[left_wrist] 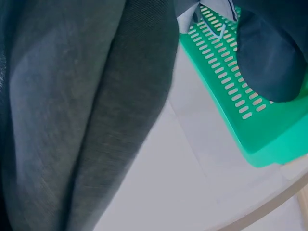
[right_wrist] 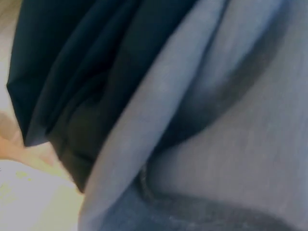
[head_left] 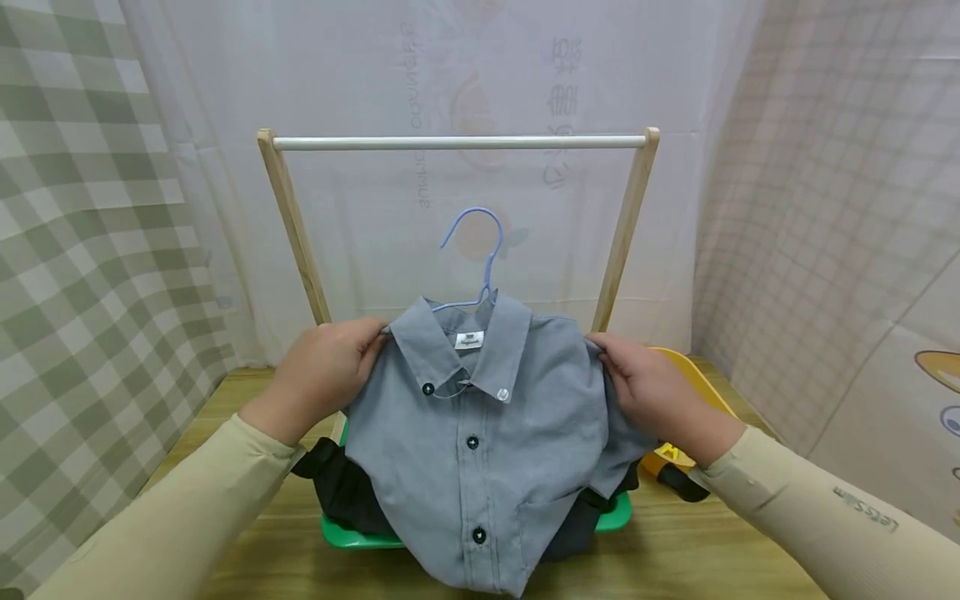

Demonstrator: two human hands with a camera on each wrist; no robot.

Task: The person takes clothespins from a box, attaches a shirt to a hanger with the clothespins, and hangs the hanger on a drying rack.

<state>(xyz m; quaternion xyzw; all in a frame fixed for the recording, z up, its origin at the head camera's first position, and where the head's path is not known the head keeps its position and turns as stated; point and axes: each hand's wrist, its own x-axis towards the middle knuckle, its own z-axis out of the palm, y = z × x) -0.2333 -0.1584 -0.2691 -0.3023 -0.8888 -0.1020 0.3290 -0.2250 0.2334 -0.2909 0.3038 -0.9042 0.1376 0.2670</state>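
A grey button-up shirt (head_left: 555, 417) with a white neck label hangs on a light blue wire hanger (head_left: 489, 271), whose hook rises above the collar. At one shoulder my left hand (head_left: 326, 367) pinches the cloth between thumb and fingers. The opposite shoulder is gripped by my right hand (head_left: 660, 387), its fingertips partly behind the fabric. Behind and below the shirt, dark garments (head_left: 348, 492) lie in a green basket (head_left: 363, 540). Slotted basket wall (left_wrist: 269, 139) shows in the left wrist view. Grey and dark cloth (right_wrist: 130, 130) fills most of the right wrist view.
Beyond the shirt stands a rack with a white bar (head_left: 457, 143) and wooden legs (head_left: 626, 225). A yellow container (head_left: 697, 379) is at the right, with a black-ended item (head_left: 681, 483) beside it. Cloth hangings (head_left: 82, 250) enclose the wood-patterned table (head_left: 247, 517).
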